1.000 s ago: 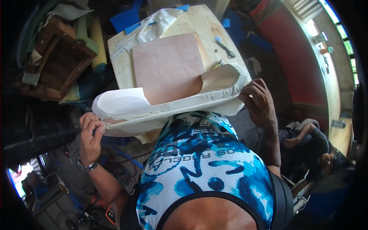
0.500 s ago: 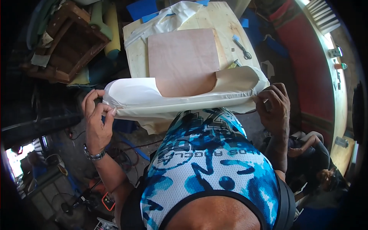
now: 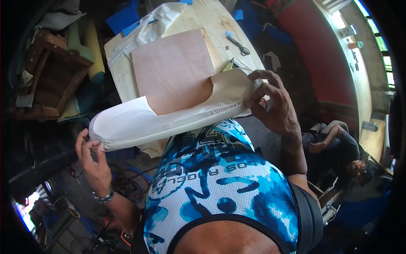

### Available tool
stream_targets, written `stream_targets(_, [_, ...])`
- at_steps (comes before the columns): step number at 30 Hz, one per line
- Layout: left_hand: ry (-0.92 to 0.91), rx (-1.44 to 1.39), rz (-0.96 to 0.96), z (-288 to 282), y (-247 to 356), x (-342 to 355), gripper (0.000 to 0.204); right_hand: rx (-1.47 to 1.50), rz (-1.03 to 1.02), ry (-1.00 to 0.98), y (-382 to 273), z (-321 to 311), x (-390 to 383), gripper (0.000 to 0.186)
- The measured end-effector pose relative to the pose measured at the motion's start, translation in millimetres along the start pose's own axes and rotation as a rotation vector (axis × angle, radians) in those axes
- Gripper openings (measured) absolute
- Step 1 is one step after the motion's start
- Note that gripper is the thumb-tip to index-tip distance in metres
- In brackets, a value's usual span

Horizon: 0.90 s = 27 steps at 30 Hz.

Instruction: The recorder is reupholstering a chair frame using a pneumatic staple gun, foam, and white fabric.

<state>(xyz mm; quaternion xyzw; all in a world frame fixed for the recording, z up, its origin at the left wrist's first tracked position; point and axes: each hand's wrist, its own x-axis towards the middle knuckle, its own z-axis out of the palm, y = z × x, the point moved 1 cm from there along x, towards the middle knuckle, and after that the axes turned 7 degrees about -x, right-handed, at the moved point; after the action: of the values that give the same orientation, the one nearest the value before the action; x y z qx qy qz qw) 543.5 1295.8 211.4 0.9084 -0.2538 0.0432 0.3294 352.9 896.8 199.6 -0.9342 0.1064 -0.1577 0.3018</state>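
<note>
A long cream-white fabric cover (image 3: 169, 120) stretches between my two hands over the near edge of a pale wooden table (image 3: 120, 76). My left hand (image 3: 93, 158) pinches its left end, low and off the table's edge. My right hand (image 3: 272, 106) grips its right end near the table's corner. A square reddish-brown plywood board (image 3: 173, 70) lies flat on the table, its near edge partly under the fabric.
Scissors (image 3: 237, 43) and blue tape bits lie on the table's far right. A white plastic sheet (image 3: 146, 27) drapes the far left corner. A wooden crate (image 3: 48, 80) and foam rolls stand to the left. A person (image 3: 338, 148) reclines at the right. Cables cover the floor.
My right hand has lifted its end of the fabric up toward the table corner. My left hand has dropped lower, so the fabric now slants.
</note>
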Motion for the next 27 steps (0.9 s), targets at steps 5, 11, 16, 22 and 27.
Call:
stream_targets(5, [0.459,-0.170,0.350,41.2,58.8,-7.3,0.016,0.110,0.065,0.029,-3.6,0.1,-8.6,0.013])
stream_targets(11, [-0.527,-0.701,0.905,116.4,150.1,22.2,0.038,0.126,0.042,0.009,-2.8,-3.4,-5.4,0.016])
stream_targets(16, [-0.455,-0.043,1.096,139.5,159.7,34.3,0.033,0.107,0.038,0.012,-6.7,2.7,2.1,0.017])
stream_targets(22, [-0.605,-0.008,1.021,128.4,159.1,39.1,0.032,0.316,-0.122,0.071,30.1,12.5,2.3,0.018])
stream_targets(27, [-0.710,0.025,0.961,128.4,162.4,42.4,0.023,0.563,0.548,0.173,157.7,60.5,-10.3,0.021])
